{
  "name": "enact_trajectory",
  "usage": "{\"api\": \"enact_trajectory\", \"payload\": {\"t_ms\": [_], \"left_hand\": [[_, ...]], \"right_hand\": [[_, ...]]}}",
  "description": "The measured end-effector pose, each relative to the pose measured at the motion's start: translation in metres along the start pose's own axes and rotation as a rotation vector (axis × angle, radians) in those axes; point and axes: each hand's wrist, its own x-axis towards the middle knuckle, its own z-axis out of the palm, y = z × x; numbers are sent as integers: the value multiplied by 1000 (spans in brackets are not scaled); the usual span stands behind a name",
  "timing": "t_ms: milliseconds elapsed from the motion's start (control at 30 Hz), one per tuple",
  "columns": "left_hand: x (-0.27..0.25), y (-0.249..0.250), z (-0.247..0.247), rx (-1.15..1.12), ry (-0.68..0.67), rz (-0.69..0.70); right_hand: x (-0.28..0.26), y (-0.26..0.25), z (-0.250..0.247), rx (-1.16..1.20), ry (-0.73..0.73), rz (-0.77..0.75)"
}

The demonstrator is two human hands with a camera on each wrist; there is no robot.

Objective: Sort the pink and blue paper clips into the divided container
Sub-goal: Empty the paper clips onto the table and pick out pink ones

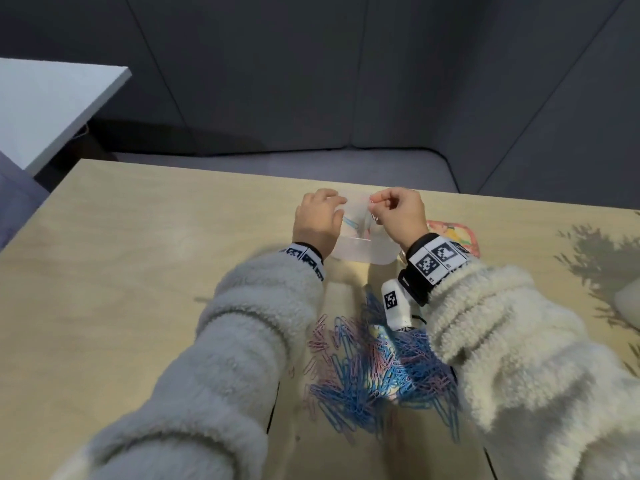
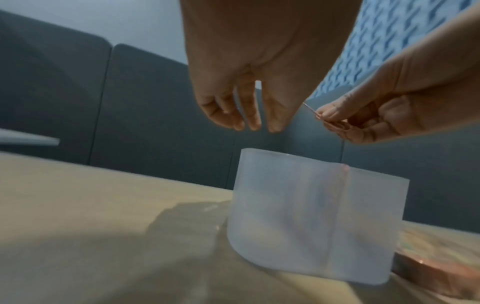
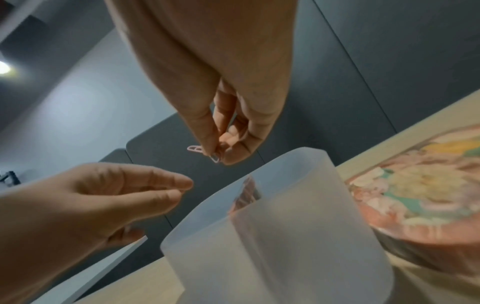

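A translucent divided container (image 1: 356,253) (image 2: 285,205) (image 3: 285,246) stands on the wooden table (image 1: 138,271). My right hand (image 1: 375,206) (image 2: 327,117) (image 3: 221,153) hovers over its right side and pinches a few pink paper clips (image 1: 373,211) (image 2: 336,124) (image 3: 197,149). My left hand (image 1: 341,206) (image 2: 252,127) (image 3: 182,189) hangs above the left side with relaxed fingers, holding nothing. Blue clips (image 1: 350,222) show in the left compartment, pink clips (image 3: 246,193) in the right. A mixed pile of pink and blue clips (image 1: 367,372) lies near me, between my forearms.
A round tin with a pink flowered lid (image 1: 453,233) (image 2: 441,267) (image 3: 420,191) sits just right of the container. A leafy shadow (image 1: 595,251) falls on the table's right part. A white table (image 1: 52,105) and grey padded panels (image 1: 311,81) stand beyond the far edge.
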Motion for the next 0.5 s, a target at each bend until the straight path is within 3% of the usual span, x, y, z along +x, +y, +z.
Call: {"api": "enact_trajectory", "payload": {"t_ms": [67,100,167,233,333,400,500], "left_hand": [[-3,-4,8,-148,-8,-172],[-3,-7,12,-225,-80,-292],[-7,-12,18,-414,-271,-489],[-13,-9,17,-716,-358,-607],[-23,-6,19,-974,-333,-624],[-27,-12,29,-1011,-316,-611],[-34,-15,37,-995,-270,-564]], "right_hand": [[5,-4,3,-25,-15,-5],[6,-5,6,-50,-51,-8],[6,-10,11,-166,-196,-59],[4,-15,15,-385,-367,-151],[10,-18,22,-631,-390,-260],[12,-19,29,-818,-414,-341],[4,-25,46,-1166,-581,-388]]}}
